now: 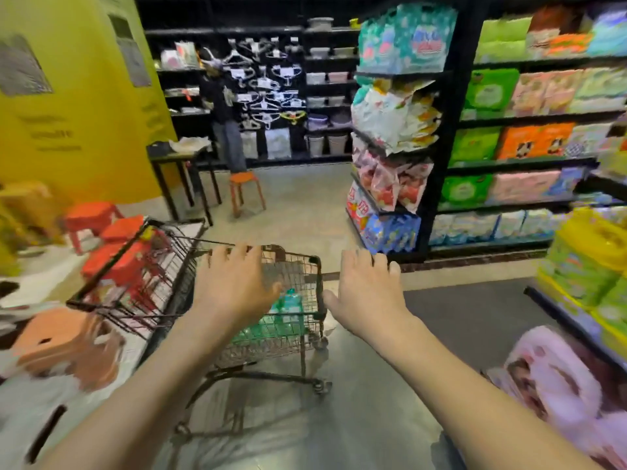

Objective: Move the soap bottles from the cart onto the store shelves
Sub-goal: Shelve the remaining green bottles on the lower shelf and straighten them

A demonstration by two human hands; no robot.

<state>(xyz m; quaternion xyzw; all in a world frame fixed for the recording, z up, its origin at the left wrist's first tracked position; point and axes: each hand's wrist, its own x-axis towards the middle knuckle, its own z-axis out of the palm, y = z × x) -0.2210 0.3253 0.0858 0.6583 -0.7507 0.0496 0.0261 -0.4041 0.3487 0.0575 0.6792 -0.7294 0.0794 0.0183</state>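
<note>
A small wire shopping cart point(310, 337) stands on the floor in front of me. Several green soap bottles point(286, 313) lie inside it, partly hidden by my left hand. My left hand point(234, 283) is stretched flat over the cart, its fingertips at the far rim; whether they touch the rim is unclear. My right hand point(366, 290) hovers just right of the cart, fingers spread, holding nothing. Black store shelves point(515, 162) full of coloured packs stand to the right.
A second cart point(135, 266) with red goods stands at left. Red stools point(91, 215) and an orange stool point(246, 186) are nearby. A person point(224, 106) stands at the back shelves. An end rack of bags point(390, 147) and a yellow pillar point(84, 96) flank the aisle.
</note>
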